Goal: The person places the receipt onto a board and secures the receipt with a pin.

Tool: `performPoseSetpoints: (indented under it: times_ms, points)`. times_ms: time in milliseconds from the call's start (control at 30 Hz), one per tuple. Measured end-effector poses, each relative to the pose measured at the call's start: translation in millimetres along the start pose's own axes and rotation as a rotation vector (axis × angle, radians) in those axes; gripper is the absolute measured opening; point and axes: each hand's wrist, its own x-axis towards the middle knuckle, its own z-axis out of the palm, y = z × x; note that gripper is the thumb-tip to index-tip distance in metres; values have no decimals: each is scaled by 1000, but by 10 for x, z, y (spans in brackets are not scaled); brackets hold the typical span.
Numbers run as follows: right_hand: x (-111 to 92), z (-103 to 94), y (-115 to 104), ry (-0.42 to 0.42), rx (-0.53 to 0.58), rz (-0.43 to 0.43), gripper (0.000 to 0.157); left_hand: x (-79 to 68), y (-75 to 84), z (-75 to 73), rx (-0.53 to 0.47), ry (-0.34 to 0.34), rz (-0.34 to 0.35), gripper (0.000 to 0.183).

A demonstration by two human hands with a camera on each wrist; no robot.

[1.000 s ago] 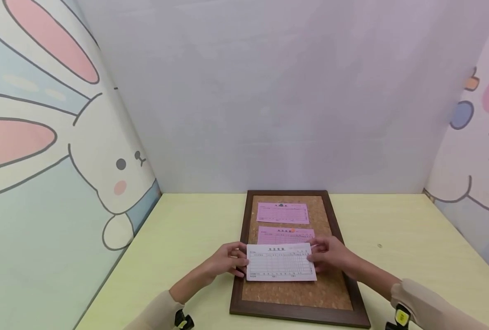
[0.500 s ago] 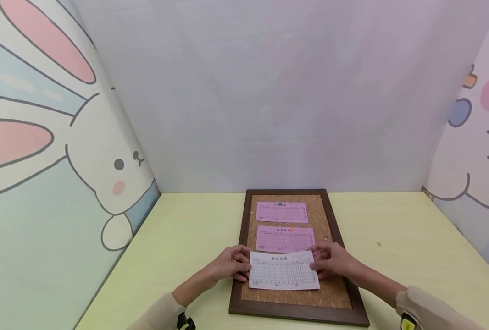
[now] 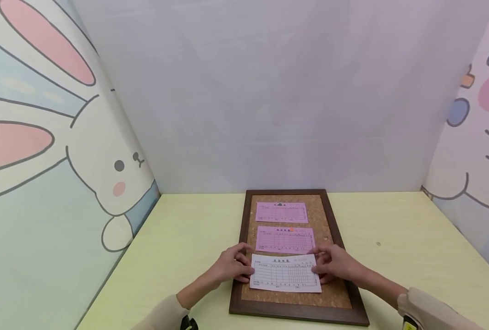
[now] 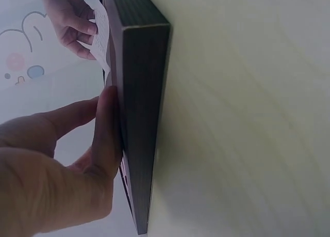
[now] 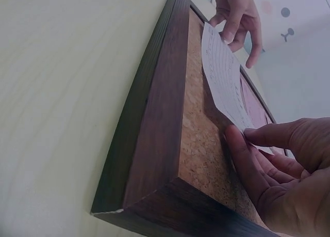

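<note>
A white printed form (image 3: 286, 275) is stretched between both hands, low over the lower part of a framed corkboard (image 3: 296, 300). My left hand (image 3: 233, 265) pinches its left edge, and my right hand (image 3: 336, 263) pinches the right one between thumb and fingers. The form bows slightly in the right wrist view, with a shadow under it on the cork. Just above it, a pink form (image 3: 285, 240) hangs by an orange pushpin (image 3: 291, 229). Higher up is another pink form (image 3: 281, 213) with a green pushpin (image 3: 280, 204).
The corkboard's dark brown wooden frame (image 3: 298, 316) lies on a pale yellow table (image 3: 195, 220). A grey-white wall (image 3: 286, 101) rises behind it. Side panels with a cartoon rabbit (image 3: 104, 169) and a cartoon pig (image 3: 467, 151) stand left and right.
Both hands have brought the white form down the board, towards me and slightly right. The lower pink form, partly covered before, now shows in full.
</note>
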Motion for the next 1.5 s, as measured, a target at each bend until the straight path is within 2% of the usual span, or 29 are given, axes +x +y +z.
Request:
performPoseSetpoints:
  times_ms: [233,500,800,1167,1333,1500]
  points:
    - [-64,-15,-6,7,-30,-17,50,43,39,46,51,-29,52,35]
    - [-42,5,-31,-11,-117,-77,43,26,19,22,86,-28,68,34]
    - [-39,-19,-33,-26,-133,-47,32,18,43,42,102,-33,67,34]
    - [-17,-39,-55,-52,-128,-12,31,28,76,31,180,-61,76,32]
    - [-27,-120,-115,-85,-151,-15,32,21,88,27,202,-67,84,33]
    - [-35,-284,-162,-64,-185,-18,33,39,74,23,222,-72,89,32]
